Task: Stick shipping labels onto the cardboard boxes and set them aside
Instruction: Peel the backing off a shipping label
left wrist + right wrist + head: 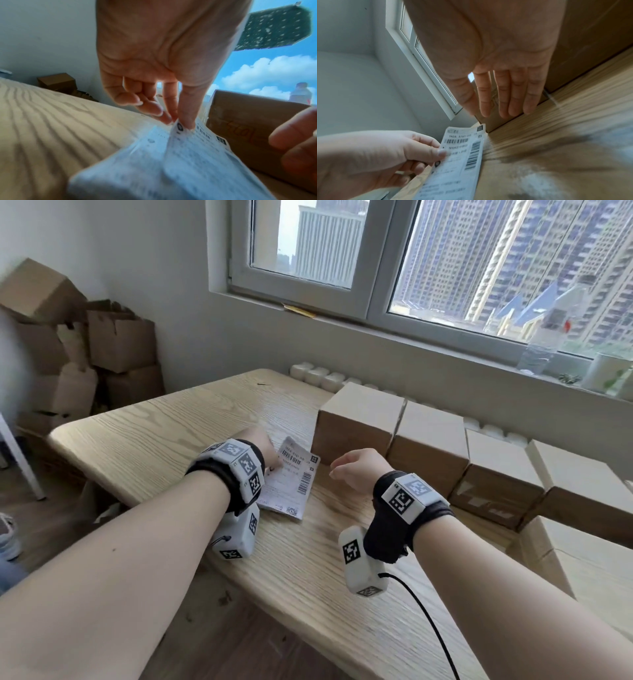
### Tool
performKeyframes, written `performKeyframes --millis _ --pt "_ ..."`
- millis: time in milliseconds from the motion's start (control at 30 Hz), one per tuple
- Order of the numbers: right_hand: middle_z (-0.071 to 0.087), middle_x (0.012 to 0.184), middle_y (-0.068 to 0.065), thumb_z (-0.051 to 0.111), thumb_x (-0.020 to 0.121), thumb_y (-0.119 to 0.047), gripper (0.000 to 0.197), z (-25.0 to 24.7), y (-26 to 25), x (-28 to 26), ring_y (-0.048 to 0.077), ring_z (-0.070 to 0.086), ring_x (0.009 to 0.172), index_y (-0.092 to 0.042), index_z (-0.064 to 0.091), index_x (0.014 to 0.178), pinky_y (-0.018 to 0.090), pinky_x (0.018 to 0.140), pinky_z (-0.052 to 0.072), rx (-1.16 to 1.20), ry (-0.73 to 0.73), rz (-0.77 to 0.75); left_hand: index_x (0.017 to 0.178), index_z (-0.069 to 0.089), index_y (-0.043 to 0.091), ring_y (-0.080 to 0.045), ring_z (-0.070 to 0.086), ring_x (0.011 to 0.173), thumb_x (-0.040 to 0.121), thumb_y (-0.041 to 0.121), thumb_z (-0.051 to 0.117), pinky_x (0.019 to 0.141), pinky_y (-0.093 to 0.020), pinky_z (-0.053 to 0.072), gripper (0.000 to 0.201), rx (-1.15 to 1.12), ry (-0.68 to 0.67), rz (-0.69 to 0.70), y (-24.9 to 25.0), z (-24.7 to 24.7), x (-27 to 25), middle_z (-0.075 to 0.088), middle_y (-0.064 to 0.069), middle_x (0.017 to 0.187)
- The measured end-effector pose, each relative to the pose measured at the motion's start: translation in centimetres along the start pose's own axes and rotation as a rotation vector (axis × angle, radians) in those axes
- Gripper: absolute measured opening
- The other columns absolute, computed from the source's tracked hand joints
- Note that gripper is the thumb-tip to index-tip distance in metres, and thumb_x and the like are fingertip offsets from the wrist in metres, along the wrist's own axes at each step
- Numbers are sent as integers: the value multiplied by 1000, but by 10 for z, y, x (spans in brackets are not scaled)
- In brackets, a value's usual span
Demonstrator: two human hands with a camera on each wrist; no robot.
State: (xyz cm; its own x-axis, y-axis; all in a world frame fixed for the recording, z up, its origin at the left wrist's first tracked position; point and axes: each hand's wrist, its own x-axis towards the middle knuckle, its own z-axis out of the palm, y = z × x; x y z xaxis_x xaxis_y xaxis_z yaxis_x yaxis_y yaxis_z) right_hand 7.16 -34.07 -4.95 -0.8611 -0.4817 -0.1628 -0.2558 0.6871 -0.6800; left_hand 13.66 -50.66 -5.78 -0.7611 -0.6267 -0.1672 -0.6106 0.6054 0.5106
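A white shipping label sheet [291, 477] with barcodes lies on the wooden table [154, 426]. My left hand [265, 455] pinches its left edge between thumb and fingers [186, 120], lifting that edge [453, 152]. My right hand [356, 470] hovers just right of the label with its fingers [505, 97] straight and empty, close to the front of the nearest cardboard box [356, 419]. A row of closed cardboard boxes [428, 446] runs along the table's far right side.
More boxes [579, 474] stand at the right edge. Loose empty cartons [113, 337] pile up on the floor in the left corner. White rolls [318, 374] line the wall behind the boxes. A bottle [548, 337] and a cup stand on the window sill.
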Motion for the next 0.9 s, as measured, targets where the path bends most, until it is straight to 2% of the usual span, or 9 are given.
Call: performKeyframes --millis 100,200,333,433,533,667,767,833,900 --pt "67 109 3 64 84 -20 27 -6 5 -2 16 61 98 -17 66 110 30 90 50 47 53 -5 90 68 12 -18 59 81 78 27 74 72 -28 43 20 -155 -27 52 10 -10 -6 67 -3 89" --pt "68 108 6 62 86 -23 32 -17 9 -9 18 64 94 -13 63 117 32 85 54 148 69 -2 92 65 12 -10 46 65 80 29 71 65 -25 39 21 -284 -90 120 24 -19 -17 60 2 78" --pt "71 99 9 61 90 -20 17 -36 13 -25 16 63 74 -9 67 102 32 76 56 308 40 8 82 63 15 -10 45 66 81 29 70 57 -24 36 15 -415 -117 192 49 -22 -37 63 2 82" --pt "70 96 6 62 89 -15 6 -53 19 -37 15 67 76 -12 64 85 28 72 58 348 84 10 74 59 16 -11 47 66 84 23 68 47 -17 43 15 -511 -142 240 70 -14 -48 63 -2 82" --pt "71 101 10 65 87 -13 10 -73 29 -49 24 70 90 -13 62 77 38 82 58 399 153 36 76 59 16 -16 54 73 83 24 68 62 -24 49 15 -567 -195 283 90 -2 -57 69 -5 91" --pt "71 98 11 66 86 -13 9 -105 44 -74 24 70 89 -11 63 78 35 79 58 347 206 29 77 54 17 -10 47 60 85 30 65 53 -20 37 19 -618 -151 355 120 10 -78 65 -3 84" --pt "70 85 5 66 86 -16 16 -122 59 -94 16 67 73 -14 61 71 25 65 56 252 245 -5 77 53 15 -1 51 42 87 22 65 40 -14 38 17 -765 -152 429 146 19 -93 66 -10 89" --pt "71 87 7 67 85 -16 18 -132 69 -104 20 69 78 -15 61 68 34 71 58 262 294 -30 77 54 13 0 48 34 86 16 66 35 -13 36 15 -854 -190 454 162 26 -103 66 -14 91" --pt "72 92 9 68 83 -16 15 -144 78 -113 23 70 84 -17 61 71 41 80 58 309 385 -45 73 55 14 -6 47 42 84 16 69 41 -16 36 18 -866 -200 486 177 33 -112 66 -15 89"
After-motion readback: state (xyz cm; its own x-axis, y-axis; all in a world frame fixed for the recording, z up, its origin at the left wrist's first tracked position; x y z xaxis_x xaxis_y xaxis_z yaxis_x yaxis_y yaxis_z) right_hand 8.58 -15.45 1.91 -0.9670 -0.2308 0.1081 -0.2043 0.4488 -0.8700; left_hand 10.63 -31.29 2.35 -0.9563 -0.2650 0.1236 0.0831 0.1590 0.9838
